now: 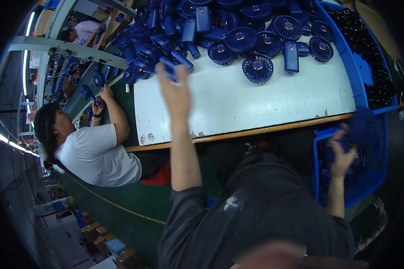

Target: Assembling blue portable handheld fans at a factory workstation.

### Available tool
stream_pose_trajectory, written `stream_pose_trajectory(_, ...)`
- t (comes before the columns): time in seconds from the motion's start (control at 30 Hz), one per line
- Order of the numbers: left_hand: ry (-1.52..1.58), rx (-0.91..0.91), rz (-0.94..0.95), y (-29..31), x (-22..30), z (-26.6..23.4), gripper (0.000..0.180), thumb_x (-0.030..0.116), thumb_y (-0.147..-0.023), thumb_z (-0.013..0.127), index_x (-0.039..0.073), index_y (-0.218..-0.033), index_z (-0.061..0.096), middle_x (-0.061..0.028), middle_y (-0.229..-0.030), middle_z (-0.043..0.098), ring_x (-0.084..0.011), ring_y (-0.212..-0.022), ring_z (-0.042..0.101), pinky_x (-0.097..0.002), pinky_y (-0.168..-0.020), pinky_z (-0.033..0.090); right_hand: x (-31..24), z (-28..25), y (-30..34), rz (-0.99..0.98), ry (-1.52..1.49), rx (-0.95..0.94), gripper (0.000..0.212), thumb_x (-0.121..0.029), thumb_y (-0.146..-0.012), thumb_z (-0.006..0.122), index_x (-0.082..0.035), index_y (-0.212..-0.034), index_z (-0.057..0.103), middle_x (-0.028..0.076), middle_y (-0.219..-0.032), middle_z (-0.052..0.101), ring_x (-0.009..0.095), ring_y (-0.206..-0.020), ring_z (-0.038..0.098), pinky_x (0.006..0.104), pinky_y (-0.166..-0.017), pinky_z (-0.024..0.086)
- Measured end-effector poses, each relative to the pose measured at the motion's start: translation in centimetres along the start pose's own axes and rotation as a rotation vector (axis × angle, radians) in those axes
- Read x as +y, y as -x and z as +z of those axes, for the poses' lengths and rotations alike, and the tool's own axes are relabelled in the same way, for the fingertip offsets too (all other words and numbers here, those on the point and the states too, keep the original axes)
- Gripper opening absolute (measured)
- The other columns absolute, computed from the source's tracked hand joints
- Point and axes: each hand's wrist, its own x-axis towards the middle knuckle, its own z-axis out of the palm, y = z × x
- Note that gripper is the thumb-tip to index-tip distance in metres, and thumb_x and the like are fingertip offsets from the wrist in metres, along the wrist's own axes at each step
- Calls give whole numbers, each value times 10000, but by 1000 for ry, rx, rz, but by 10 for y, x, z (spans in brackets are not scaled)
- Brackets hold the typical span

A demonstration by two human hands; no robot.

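The left forearm (185, 154) stretches straight ahead, and the left grip (176, 92) at its end is blurred, fingers extended forward and apart. Well out to the side, the right forearm (336, 195) also points forward, the fingers of the right grip (341, 158) bent.

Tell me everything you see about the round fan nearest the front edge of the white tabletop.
The fan is dark blue and plastic-looking, with a round grille of radial spokes around a copper-coloured hub ring. It lies face up on the white tabletop, at the front of the pile; no handle shows. Your left hand is apart from it, to its left.
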Motion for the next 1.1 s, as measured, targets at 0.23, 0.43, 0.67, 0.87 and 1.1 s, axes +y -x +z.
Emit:
stream_pose_trajectory(0.23, 42, 238, -410, -85, -120, -82, 555, 344, -902, 686, -79, -1219, 516, -112, -961, 623, -183, -833, 618, -316, -662, 518, 168, -262, 38, 398, 1088, 495, 596, -216, -881, 656, 100, -1347, 459, 272, -1291, 560, 366, -1229, 533, 398, -1067, 372)
stream_pose_trajectory(0.43, 342, 251, -264, -28, -69, -72, 296, 103, -829, 731, -30, -1038, 569, -67, -794, 606, -161, -623, 608, -306, -559, 507, 169, -252, 40, 268, 1355, 237, 480, -202, -917, 629, 67, -1302, 528, 244, -1261, 597, 362, -1158, 588, 391, -1033, 425)
stream_pose_trajectory(0.67, 1017, -28, -241, 134, 2, 57, 598, 254, -896, 697, 14, -1352, 394, -145, -1201, 554, -270, -999, 623, -437, -888, 534, 14, 88, 9, 159, 30, -489, 585, -133, -839, 715, -9, -1357, 472, 143, -1212, 591, 197, -1028, 619, 315, -872, 516)
stream_pose_trajectory(0.87, 921, -475, -726, 128, -6, 72, 654, 559, -982, 435, -26, -1269, 499, -203, -1029, 652, -383, -1128, 602, -512, -937, 521, -13, 162, 4, -284, 292, -768, 424, -236, -857, 700, 22, -1144, 524, 240, -964, 615, 422, -872, 643, 473, -739, 525)
stream_pose_trajectory(1.1, 1127, -767, -507, 160, 16, 85, 695, 339, -848, 733, 20, -1391, 440, -190, -1391, 493, -415, -1367, 384, -616, -1117, 296, -113, 116, -138, -469, 1072, -1381, 409, -365, -988, 461, -23, -1088, 662, 200, -970, 686, 404, -878, 655, 455, -828, 515)
